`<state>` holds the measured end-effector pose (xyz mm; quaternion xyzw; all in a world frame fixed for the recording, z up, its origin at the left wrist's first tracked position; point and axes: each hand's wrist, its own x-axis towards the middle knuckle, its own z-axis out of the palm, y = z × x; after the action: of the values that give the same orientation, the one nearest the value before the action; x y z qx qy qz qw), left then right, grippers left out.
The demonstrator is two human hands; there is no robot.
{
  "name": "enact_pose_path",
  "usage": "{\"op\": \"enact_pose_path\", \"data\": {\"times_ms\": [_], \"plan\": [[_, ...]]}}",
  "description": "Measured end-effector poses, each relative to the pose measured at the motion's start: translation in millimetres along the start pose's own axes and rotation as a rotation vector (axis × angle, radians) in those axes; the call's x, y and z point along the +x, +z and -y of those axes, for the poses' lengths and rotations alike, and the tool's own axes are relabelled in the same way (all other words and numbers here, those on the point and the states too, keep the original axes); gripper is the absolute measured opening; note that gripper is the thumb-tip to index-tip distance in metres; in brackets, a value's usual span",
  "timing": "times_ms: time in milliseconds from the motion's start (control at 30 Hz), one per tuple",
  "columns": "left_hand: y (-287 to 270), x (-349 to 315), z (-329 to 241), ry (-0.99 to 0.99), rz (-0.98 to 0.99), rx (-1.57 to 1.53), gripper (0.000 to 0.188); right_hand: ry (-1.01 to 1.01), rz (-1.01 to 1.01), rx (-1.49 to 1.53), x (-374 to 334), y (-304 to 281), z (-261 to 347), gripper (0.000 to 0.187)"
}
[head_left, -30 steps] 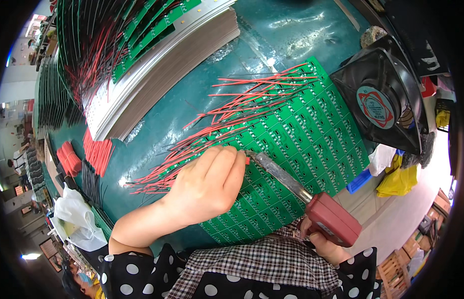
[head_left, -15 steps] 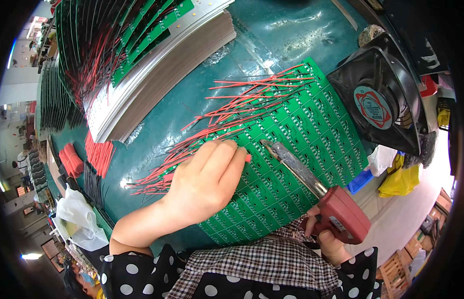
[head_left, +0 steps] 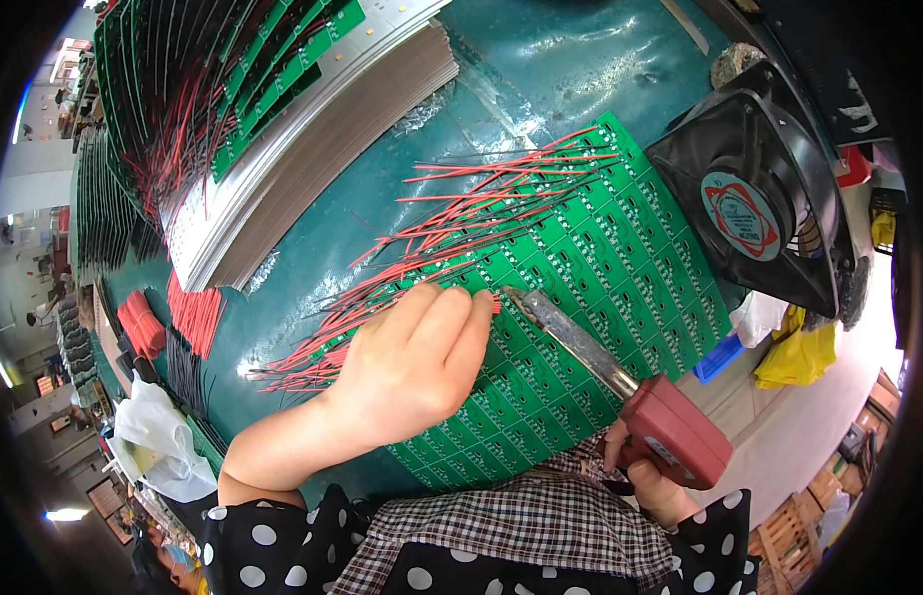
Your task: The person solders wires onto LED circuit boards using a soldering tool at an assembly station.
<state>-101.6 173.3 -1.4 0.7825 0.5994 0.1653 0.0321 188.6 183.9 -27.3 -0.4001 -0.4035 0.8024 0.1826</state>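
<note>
A large green circuit board panel (head_left: 590,327), divided into many small units, lies at a slant in front of me. My left hand (head_left: 407,362) is closed in a pinch over its left half, with the ends of red wires (head_left: 496,301) poking out past the fingertips. My right hand (head_left: 665,493) grips the maroon handle of a soldering gun (head_left: 680,433). The gun's metal tip sits at the board just right of those wire ends; whether it touches them I cannot tell. Red and black wires (head_left: 432,238) fan out leftward from the board's upper-left rows.
A black cooling fan (head_left: 749,203) stands at the board's right. Far left is a thick stack of white-edged boards (head_left: 333,149), with wired green boards (head_left: 273,89) on top. Bundled red wires (head_left: 141,325), black wires (head_left: 191,375) and a white plastic bag (head_left: 159,436) are at left.
The soldering gun has shifted slightly left and toward me, its tip nearer the wire ends at my left fingertips. My left hand has barely moved and stays pinched.
</note>
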Motion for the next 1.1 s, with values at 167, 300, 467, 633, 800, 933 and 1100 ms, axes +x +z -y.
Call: {"op": "enact_pose_path", "data": {"times_ms": [167, 300, 467, 633, 800, 933, 1100], "plan": [[0, 3, -5, -0.033, 0.036, 0.018, 0.034, -0.118, 0.042, -0.260, -5, -15, -11, 0.067], [-3, -1, -5, -0.045, 0.056, 0.037, 0.034, -0.194, 0.036, -0.859, -9, -12, -19, 0.064], [-2, -2, -3, -0.052, 0.055, 0.035, 0.035, -0.061, -0.081, -0.346, -4, 2, -5, 0.064], [0, -2, 0, 0.016, 0.034, 0.087, 0.026, -0.026, -0.159, 0.124, 2, 13, 12, 0.071], [3, 5, 1, 0.001, -0.031, 0.022, 0.028, 0.008, -0.143, 0.153, 4, 10, 14, 0.076], [4, 12, -3, -0.081, -0.009, -0.062, 0.035, -0.024, -0.153, 0.168, 4, 6, 13, 0.072], [5, 16, -2, -0.047, -0.023, -0.032, 0.035, -0.060, -0.091, 0.094, 6, 1, 8, 0.068]]}}
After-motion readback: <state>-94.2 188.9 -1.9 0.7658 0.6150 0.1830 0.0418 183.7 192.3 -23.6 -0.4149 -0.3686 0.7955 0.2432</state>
